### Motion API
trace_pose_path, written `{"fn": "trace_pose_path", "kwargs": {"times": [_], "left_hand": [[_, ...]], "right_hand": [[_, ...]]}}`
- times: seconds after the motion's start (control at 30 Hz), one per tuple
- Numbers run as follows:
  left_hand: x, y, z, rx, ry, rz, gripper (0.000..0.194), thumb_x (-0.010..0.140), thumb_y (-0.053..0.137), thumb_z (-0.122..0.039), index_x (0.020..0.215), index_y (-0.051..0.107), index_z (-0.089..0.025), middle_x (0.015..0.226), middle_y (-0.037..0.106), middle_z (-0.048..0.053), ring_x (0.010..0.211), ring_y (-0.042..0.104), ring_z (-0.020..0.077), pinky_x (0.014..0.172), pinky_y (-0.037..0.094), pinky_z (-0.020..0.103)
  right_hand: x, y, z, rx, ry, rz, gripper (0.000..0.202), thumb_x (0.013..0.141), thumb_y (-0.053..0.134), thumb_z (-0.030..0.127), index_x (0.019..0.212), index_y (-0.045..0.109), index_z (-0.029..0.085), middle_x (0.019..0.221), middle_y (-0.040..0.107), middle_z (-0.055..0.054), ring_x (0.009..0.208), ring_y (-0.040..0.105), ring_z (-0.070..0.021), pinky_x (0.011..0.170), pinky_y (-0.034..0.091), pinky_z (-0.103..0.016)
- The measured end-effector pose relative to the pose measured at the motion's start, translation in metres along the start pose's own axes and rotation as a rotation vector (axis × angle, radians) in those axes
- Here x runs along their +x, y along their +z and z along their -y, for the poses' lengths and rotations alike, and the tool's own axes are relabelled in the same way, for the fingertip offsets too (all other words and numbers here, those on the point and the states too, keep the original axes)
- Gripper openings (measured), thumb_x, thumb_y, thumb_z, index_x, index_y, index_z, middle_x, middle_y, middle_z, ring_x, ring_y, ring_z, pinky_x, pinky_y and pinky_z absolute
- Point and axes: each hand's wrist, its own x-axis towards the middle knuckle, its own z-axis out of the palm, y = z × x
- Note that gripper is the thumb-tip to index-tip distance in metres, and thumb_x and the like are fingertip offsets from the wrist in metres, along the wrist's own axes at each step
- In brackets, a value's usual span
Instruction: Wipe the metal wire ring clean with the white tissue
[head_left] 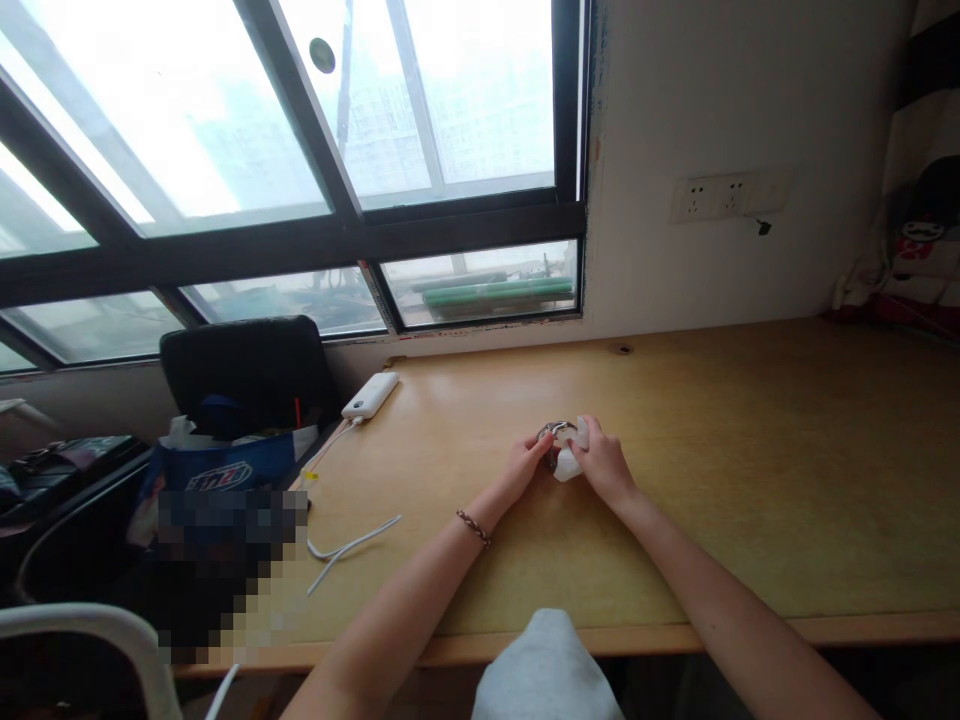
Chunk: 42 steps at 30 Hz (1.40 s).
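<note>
Over the middle of the wooden table, both hands meet at a small dark, metallic-looking ringed object, perhaps a watch or bracelet. My left hand has its fingers closed on the left side of this object. My right hand pinches a crumpled white tissue against the object's right side. Part of the tissue sticks up between the right thumb and fingers, and part hangs below. The fingers hide some of the dark object, and its exact shape is too small to tell.
A white power bank with a white cable lies at the table's left edge. Left of the table are a black chair and a blue bag. Behind are a window and a wall socket. A patterned cloth hangs far right.
</note>
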Motion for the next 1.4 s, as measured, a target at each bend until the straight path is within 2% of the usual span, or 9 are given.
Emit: {"fn": "trace_pose_path", "kwargs": {"times": [0.17, 0.5, 0.6, 0.7, 0.9, 1.07, 1.17, 1.3, 1.4], "left_hand": [[0.003, 0.000, 0.003, -0.059, -0.061, 0.031, 0.058, 0.069, 0.046, -0.058, 0.087, 0.063, -0.005, 0.065, 0.062, 0.007, 0.058, 0.054, 0.0146, 0.059, 0.040, 0.026], [-0.003, 0.007, -0.012, -0.074, -0.016, 0.163, 0.054, 0.065, 0.062, -0.041, 0.111, 0.050, -0.015, 0.088, 0.062, 0.007, 0.078, 0.056, 0.0172, 0.067, 0.043, 0.025], [-0.003, 0.008, -0.012, -0.090, -0.003, 0.138, 0.052, 0.063, 0.064, -0.039, 0.107, 0.053, -0.014, 0.096, 0.061, 0.009, 0.083, 0.056, 0.0188, 0.070, 0.043, 0.025], [-0.001, 0.006, -0.010, -0.125, 0.009, 0.087, 0.045, 0.064, 0.062, -0.039, 0.100, 0.056, -0.012, 0.097, 0.060, 0.009, 0.083, 0.055, 0.0182, 0.072, 0.043, 0.026], [0.002, 0.001, -0.004, -0.175, -0.054, 0.061, 0.037, 0.068, 0.058, -0.037, 0.094, 0.059, -0.010, 0.084, 0.063, 0.008, 0.071, 0.057, 0.0153, 0.063, 0.044, 0.024], [0.000, 0.001, -0.004, -0.187, -0.104, 0.059, 0.039, 0.069, 0.052, -0.042, 0.083, 0.061, -0.007, 0.067, 0.063, 0.008, 0.058, 0.057, 0.0149, 0.056, 0.044, 0.025], [-0.002, 0.003, -0.006, -0.179, -0.089, 0.039, 0.038, 0.068, 0.053, -0.042, 0.081, 0.061, -0.008, 0.064, 0.062, 0.007, 0.054, 0.056, 0.0142, 0.054, 0.044, 0.025], [-0.003, 0.004, -0.006, -0.085, -0.082, 0.021, 0.032, 0.066, 0.057, -0.039, 0.075, 0.062, -0.009, 0.061, 0.061, 0.006, 0.052, 0.055, 0.0128, 0.053, 0.043, 0.023], [-0.001, 0.002, -0.003, -0.051, -0.093, 0.025, 0.030, 0.066, 0.056, -0.039, 0.069, 0.061, -0.009, 0.059, 0.061, 0.005, 0.050, 0.055, 0.0130, 0.052, 0.041, 0.023]], "right_hand": [[-0.003, -0.003, 0.002, -0.052, -0.091, 0.012, 0.031, 0.079, 0.044, 0.022, 0.108, 0.045, 0.015, 0.079, 0.064, -0.009, 0.071, 0.060, -0.0193, 0.057, 0.038, -0.022], [0.004, 0.004, -0.010, 0.037, 0.125, -0.050, 0.019, 0.079, 0.039, 0.019, 0.092, 0.052, 0.013, 0.072, 0.062, -0.008, 0.062, 0.058, -0.0160, 0.050, 0.038, -0.020], [0.006, 0.012, -0.014, 0.161, 0.201, 0.013, 0.017, 0.077, 0.042, 0.024, 0.082, 0.055, 0.014, 0.069, 0.062, -0.007, 0.056, 0.057, -0.0143, 0.046, 0.039, -0.020], [0.006, 0.018, -0.014, 0.258, 0.210, 0.110, 0.016, 0.073, 0.048, 0.024, 0.085, 0.055, 0.015, 0.072, 0.063, -0.005, 0.053, 0.056, -0.0139, 0.043, 0.040, -0.021], [0.000, 0.002, -0.005, -0.020, -0.013, -0.046, 0.037, 0.073, 0.050, 0.023, 0.108, 0.046, 0.014, 0.078, 0.063, -0.008, 0.068, 0.060, -0.0188, 0.056, 0.043, -0.023], [-0.004, -0.009, 0.004, -0.122, -0.181, -0.074, 0.039, 0.076, 0.043, 0.016, 0.115, 0.042, 0.013, 0.086, 0.063, -0.010, 0.072, 0.060, -0.0195, 0.061, 0.042, -0.024], [0.000, -0.005, 0.001, -0.019, -0.115, -0.049, 0.043, 0.073, 0.048, 0.019, 0.115, 0.042, 0.015, 0.085, 0.063, -0.008, 0.073, 0.060, -0.0186, 0.062, 0.043, -0.023], [0.005, 0.001, -0.006, 0.150, 0.116, 0.068, 0.038, 0.063, 0.057, 0.023, 0.100, 0.052, 0.018, 0.079, 0.064, -0.004, 0.070, 0.060, -0.0166, 0.058, 0.044, -0.021], [0.004, 0.001, -0.005, 0.155, 0.080, 0.058, 0.038, 0.064, 0.057, 0.021, 0.102, 0.052, 0.019, 0.082, 0.064, -0.004, 0.073, 0.060, -0.0169, 0.061, 0.043, -0.021]]}}
